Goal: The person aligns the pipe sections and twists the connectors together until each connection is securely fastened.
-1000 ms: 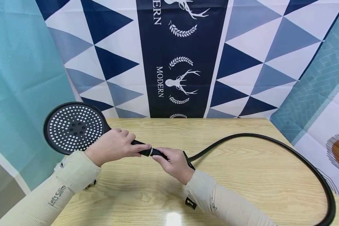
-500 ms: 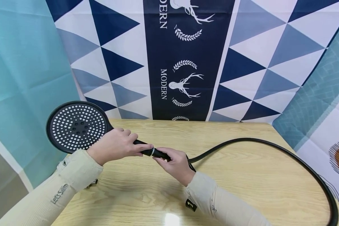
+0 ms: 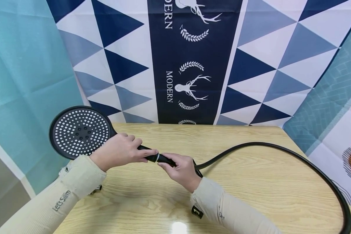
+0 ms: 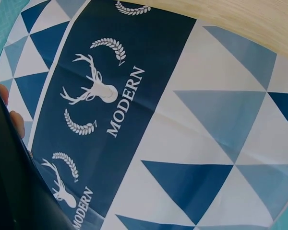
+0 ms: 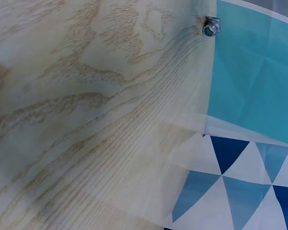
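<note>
Clerk: Item one in your hands?

Checker: Shower head, black, a broad round disc with a dotted face of white nozzles, tilted up above the table's far left corner. Your left hand is curled round its smooth handle, the index finger lying along it.

Clerk: Item two?

Checker: Hose, black, smooth, flexible. Your right hand pinches its end between thumb and fingers, at a pale ring where it meets the handle. From there it arcs towards the table's far edge, then bends down along the right edge.

Clerk: Surroundings?

Checker: Table, pale, wood-grained, glossy. Metal fitting, small, shiny, hollow-ended, near your table's left edge. Backdrop, creased cloth with triangles and stag heads. Your sleeves, cream, the left one lettered.

Clerk: Obscured parts?

Checker: Your left hand covers the neck of the shower head; your right covers much of the hose end. Any gap at the ring is too small to tell. The hose's far end is cut off. In your left wrist view, a dark curved shape hides most of some fingers; which part it is, I cannot tell.
</note>
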`<action>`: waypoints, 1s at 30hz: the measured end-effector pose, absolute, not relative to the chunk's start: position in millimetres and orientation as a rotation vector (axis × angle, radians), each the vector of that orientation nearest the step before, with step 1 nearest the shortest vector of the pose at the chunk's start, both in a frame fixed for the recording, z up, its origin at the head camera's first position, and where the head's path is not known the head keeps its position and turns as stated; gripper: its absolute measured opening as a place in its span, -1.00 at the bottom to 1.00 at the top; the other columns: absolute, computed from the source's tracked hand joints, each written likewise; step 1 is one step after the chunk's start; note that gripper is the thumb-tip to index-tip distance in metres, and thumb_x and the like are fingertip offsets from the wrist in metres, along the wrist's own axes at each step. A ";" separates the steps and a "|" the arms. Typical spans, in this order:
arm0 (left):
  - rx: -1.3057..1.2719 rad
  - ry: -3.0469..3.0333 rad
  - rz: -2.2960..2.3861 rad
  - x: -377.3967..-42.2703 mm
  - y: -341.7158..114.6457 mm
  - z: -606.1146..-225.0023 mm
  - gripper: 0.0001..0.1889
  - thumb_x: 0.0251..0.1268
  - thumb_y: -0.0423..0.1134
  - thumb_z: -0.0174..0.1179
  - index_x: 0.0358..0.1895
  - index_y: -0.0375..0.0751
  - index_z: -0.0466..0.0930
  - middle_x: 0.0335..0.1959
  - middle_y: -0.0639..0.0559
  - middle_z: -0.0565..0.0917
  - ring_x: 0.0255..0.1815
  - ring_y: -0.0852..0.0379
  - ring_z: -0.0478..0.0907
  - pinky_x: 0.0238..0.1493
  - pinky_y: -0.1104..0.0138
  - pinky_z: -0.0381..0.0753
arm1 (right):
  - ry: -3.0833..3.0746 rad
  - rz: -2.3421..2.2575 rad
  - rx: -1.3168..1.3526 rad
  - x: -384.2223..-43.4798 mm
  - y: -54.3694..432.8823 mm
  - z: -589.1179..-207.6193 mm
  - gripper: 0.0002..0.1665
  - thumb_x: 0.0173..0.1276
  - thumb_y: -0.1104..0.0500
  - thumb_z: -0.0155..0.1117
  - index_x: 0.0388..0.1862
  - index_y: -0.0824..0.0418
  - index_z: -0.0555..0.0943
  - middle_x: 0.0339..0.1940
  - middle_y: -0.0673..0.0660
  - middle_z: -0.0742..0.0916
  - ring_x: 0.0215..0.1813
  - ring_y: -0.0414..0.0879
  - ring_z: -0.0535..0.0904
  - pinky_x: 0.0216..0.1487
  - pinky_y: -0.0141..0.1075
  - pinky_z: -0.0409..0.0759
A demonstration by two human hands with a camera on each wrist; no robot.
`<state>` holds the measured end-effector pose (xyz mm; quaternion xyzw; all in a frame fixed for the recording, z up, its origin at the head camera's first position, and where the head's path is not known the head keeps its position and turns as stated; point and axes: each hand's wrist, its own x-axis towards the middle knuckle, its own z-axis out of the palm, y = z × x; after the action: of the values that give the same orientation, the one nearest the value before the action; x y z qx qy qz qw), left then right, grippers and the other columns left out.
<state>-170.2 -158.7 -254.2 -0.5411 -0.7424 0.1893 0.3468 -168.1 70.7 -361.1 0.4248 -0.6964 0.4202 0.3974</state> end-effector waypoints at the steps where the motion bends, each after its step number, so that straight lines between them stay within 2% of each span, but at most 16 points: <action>1: -1.406 -1.923 0.484 -170.5 -158.6 -254.2 -0.63 0.25 0.18 0.09 0.06 0.23 0.62 -0.64 0.07 0.38 -0.74 0.22 0.22 -0.72 0.44 0.25 | -1.770 1.067 1.077 -167.8 70.9 -360.9 -0.60 0.36 0.01 0.26 -0.23 0.39 0.69 -0.39 0.19 0.77 -0.48 -0.16 0.69 -0.48 -0.48 0.57; 7: -1.417 -1.905 0.492 -171.2 -157.0 -254.1 -0.63 0.26 0.18 0.08 0.06 0.24 0.62 -0.65 0.08 0.37 -0.75 0.21 0.21 -0.72 0.44 0.24 | -1.795 1.087 1.105 -166.5 72.7 -360.7 -0.67 0.36 0.07 0.27 -0.23 0.37 0.67 -0.42 0.19 0.76 -0.55 -0.22 0.64 -0.54 -0.52 0.53; 12: -1.408 -1.918 0.509 -170.9 -153.7 -254.2 -0.64 0.27 0.19 0.07 0.06 0.26 0.62 -0.65 0.09 0.37 -0.75 0.21 0.20 -0.71 0.45 0.23 | -1.833 1.026 1.065 -165.9 74.2 -360.5 -0.52 0.46 -0.07 0.09 -0.24 0.35 0.67 -0.48 0.11 0.74 -0.59 -0.28 0.56 -0.55 -0.54 0.49; 15: -1.402 -1.926 0.532 -170.3 -152.6 -254.2 -0.64 0.32 0.20 0.03 0.07 0.27 0.61 -0.65 0.09 0.37 -0.75 0.21 0.19 -0.71 0.45 0.24 | -1.846 0.995 1.043 -165.8 74.9 -362.4 -0.54 0.44 -0.07 0.11 -0.23 0.34 0.63 -0.58 0.05 0.68 -0.65 -0.32 0.45 -0.61 -0.57 0.40; 18: -1.398 -1.929 0.547 -169.5 -151.9 -253.5 -0.63 0.29 0.20 0.07 0.08 0.28 0.61 -0.65 0.08 0.39 -0.75 0.21 0.21 -0.71 0.45 0.25 | -1.848 1.001 1.034 -165.9 75.0 -364.6 -0.68 0.31 0.07 0.33 -0.21 0.32 0.56 -0.64 0.03 0.63 -0.68 -0.32 0.39 -0.63 -0.58 0.35; 20: -1.397 -1.928 0.550 -169.3 -151.2 -252.9 -0.62 0.24 0.20 0.13 0.09 0.28 0.61 -0.65 0.08 0.40 -0.75 0.20 0.23 -0.70 0.45 0.26 | -1.828 1.031 1.039 -166.3 74.9 -365.2 -0.70 0.16 0.23 0.45 -0.22 0.32 0.54 -0.63 0.05 0.64 -0.66 -0.30 0.42 -0.62 -0.58 0.38; 23: -1.398 -1.922 0.540 -169.5 -150.9 -252.7 -0.61 0.22 0.20 0.14 0.08 0.27 0.61 -0.65 0.08 0.39 -0.75 0.20 0.23 -0.71 0.45 0.24 | -1.764 1.093 1.073 -167.0 74.2 -364.5 -0.71 0.01 0.39 0.49 -0.27 0.35 0.60 -0.53 0.13 0.72 -0.61 -0.24 0.53 -0.58 -0.56 0.44; 27: -1.402 -1.914 0.513 -169.9 -151.8 -253.8 -0.63 0.39 0.20 -0.06 0.07 0.26 0.62 -0.66 0.09 0.36 -0.76 0.21 0.19 -0.73 0.45 0.20 | -1.685 1.123 1.125 -167.9 74.0 -363.4 -0.76 -0.03 0.44 0.51 -0.34 0.40 0.65 -0.45 0.24 0.74 -0.55 -0.15 0.63 -0.55 -0.53 0.49; 30: -1.402 -1.908 0.492 -170.6 -152.4 -255.1 -0.55 0.50 0.18 -0.29 0.06 0.25 0.62 -0.67 0.08 0.35 -0.76 0.20 0.19 -0.73 0.45 0.19 | -1.675 1.128 1.139 -168.1 74.6 -363.1 -0.69 -0.15 0.49 0.53 -0.37 0.41 0.65 -0.47 0.25 0.73 -0.55 -0.12 0.64 -0.55 -0.53 0.49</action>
<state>-170.6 -152.4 -255.1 -0.5422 -0.7380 0.1902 0.3539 -168.1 74.6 -363.1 0.4501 -0.6622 0.4461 0.3999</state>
